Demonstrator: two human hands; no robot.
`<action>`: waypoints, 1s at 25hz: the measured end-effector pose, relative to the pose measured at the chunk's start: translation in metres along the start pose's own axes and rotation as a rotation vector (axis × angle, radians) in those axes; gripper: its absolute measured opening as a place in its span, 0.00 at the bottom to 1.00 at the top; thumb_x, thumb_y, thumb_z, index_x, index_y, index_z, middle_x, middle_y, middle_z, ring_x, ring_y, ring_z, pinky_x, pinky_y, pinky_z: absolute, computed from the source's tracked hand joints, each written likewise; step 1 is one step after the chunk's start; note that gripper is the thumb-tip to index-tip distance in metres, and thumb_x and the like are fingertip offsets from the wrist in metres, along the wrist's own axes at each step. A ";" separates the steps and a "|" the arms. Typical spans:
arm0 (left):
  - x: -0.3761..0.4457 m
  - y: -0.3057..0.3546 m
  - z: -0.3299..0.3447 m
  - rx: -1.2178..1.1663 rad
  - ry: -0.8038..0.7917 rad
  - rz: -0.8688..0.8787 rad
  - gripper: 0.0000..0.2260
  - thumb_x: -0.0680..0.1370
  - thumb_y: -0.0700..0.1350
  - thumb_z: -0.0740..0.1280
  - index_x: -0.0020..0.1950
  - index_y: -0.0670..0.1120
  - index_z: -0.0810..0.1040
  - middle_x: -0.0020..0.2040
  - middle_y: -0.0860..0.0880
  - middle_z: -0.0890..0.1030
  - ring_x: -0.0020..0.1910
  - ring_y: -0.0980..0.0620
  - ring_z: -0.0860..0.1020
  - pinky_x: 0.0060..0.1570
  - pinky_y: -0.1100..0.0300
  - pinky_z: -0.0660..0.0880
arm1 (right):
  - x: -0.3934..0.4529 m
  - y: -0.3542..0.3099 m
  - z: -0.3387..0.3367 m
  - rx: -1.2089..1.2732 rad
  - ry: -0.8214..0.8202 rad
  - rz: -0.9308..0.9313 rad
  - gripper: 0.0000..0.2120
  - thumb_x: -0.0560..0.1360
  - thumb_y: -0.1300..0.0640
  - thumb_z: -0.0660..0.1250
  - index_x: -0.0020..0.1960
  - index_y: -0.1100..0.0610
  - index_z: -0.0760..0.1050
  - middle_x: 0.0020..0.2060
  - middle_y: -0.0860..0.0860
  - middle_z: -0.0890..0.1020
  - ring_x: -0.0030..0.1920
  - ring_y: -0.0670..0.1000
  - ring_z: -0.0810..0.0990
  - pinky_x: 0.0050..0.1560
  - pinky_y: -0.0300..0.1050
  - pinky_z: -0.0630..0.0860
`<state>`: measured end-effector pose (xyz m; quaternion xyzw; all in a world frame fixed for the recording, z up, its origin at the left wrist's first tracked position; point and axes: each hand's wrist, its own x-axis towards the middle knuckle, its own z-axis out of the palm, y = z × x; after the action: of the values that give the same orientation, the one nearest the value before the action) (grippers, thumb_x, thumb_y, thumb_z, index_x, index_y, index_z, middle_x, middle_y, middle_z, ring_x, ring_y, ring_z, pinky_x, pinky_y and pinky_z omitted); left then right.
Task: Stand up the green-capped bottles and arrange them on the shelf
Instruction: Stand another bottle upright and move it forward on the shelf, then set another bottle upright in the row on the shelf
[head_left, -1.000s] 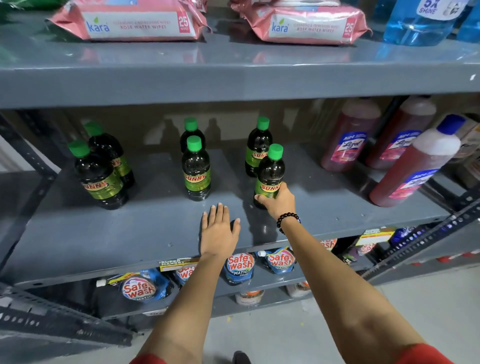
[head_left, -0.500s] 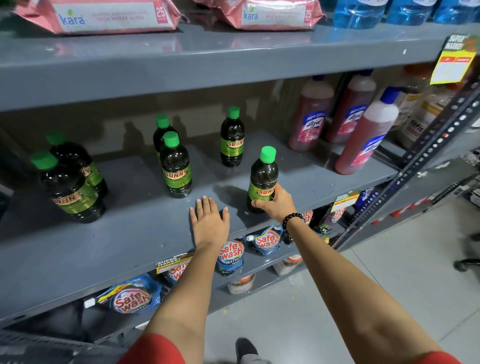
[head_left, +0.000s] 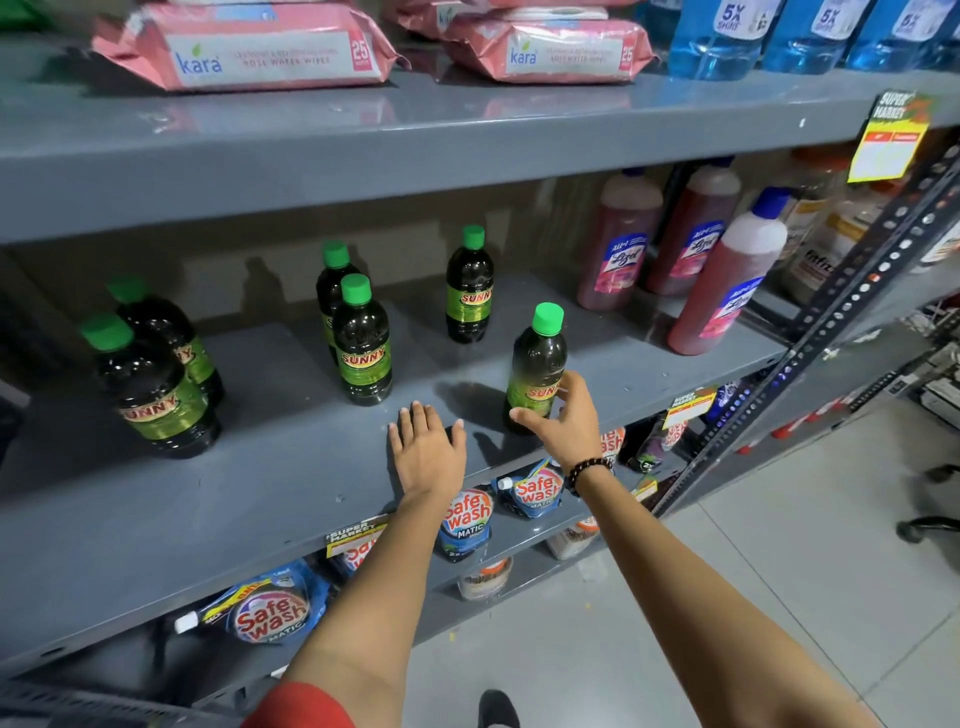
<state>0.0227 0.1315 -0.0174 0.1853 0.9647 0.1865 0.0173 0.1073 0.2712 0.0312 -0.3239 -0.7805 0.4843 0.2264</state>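
Note:
Several dark SUNNY bottles with green caps stand upright on the grey middle shelf. One pair stands at the left, a second pair in the middle, and a single bottle at the back. Another bottle stands alone near the front edge. My right hand is just in front of its lower part, with the fingers spread and the thumb by its base. My left hand lies flat and open on the shelf, left of that bottle.
Red Lizol bottles stand at the right end of the same shelf. Pink wipes packs and blue bottles fill the shelf above, and Safe wash pouches the one below. A perforated steel upright slants past on the right.
My right hand drew the front bottle away from the back one toward the shelf edge, and its fingers have now loosened and spread. My left hand stayed flat on the shelf.

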 end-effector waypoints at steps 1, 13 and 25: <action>-0.001 -0.003 -0.003 -0.021 0.011 0.002 0.26 0.81 0.54 0.52 0.72 0.38 0.61 0.75 0.40 0.63 0.75 0.42 0.58 0.75 0.46 0.51 | -0.010 0.001 0.003 -0.021 0.140 -0.054 0.25 0.66 0.52 0.75 0.58 0.56 0.68 0.50 0.50 0.74 0.48 0.48 0.73 0.48 0.45 0.73; -0.010 -0.118 -0.058 0.060 0.185 -0.263 0.25 0.81 0.53 0.54 0.71 0.38 0.64 0.74 0.40 0.65 0.75 0.41 0.58 0.74 0.45 0.51 | -0.021 -0.080 0.121 -0.090 -0.225 -0.354 0.29 0.71 0.52 0.70 0.67 0.62 0.64 0.61 0.59 0.73 0.63 0.57 0.72 0.62 0.51 0.70; -0.025 -0.157 -0.061 0.066 0.169 -0.299 0.24 0.80 0.51 0.55 0.72 0.39 0.63 0.74 0.40 0.64 0.75 0.42 0.58 0.75 0.46 0.51 | 0.009 -0.113 0.171 0.065 -0.289 -0.001 0.27 0.69 0.58 0.73 0.61 0.64 0.64 0.57 0.61 0.79 0.57 0.61 0.78 0.54 0.47 0.75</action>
<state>-0.0155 -0.0349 -0.0192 0.0239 0.9851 0.1651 -0.0422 -0.0455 0.1372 0.0606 -0.2430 -0.7890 0.5509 0.1223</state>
